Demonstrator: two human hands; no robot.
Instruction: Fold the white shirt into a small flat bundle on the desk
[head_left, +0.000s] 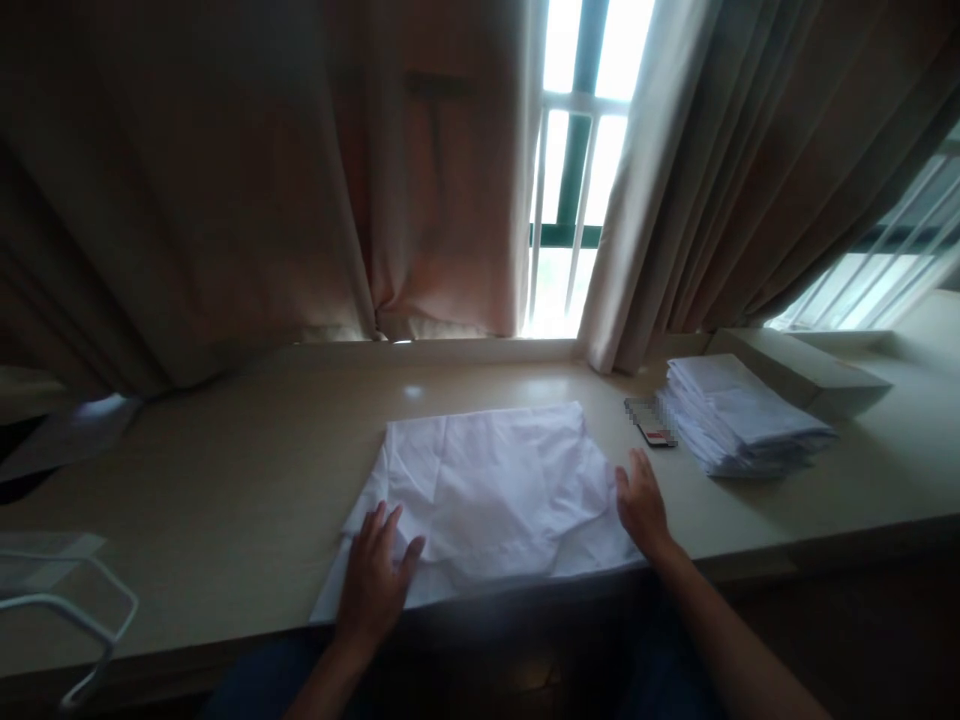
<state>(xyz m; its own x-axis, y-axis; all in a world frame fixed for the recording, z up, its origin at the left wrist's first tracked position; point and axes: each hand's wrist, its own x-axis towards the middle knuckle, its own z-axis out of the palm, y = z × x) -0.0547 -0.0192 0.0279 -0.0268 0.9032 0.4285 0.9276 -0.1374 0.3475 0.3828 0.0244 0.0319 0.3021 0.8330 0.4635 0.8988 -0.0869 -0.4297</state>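
Observation:
A white cloth (491, 490) lies folded flat on the beige table (225, 480) in front of me. My left hand (375, 580) rests palm down on the cloth's near left corner, fingers spread. My right hand (641, 505) lies flat at the cloth's right edge, fingers pointing away. Neither hand grips anything.
A stack of folded white cloths (739, 415) sits at the right, with a small card-like object (651, 425) beside it. A flat box (802, 370) lies behind the stack. White hangers (67, 600) lie at the near left. Curtains (300, 170) and a barred window (574, 170) stand behind.

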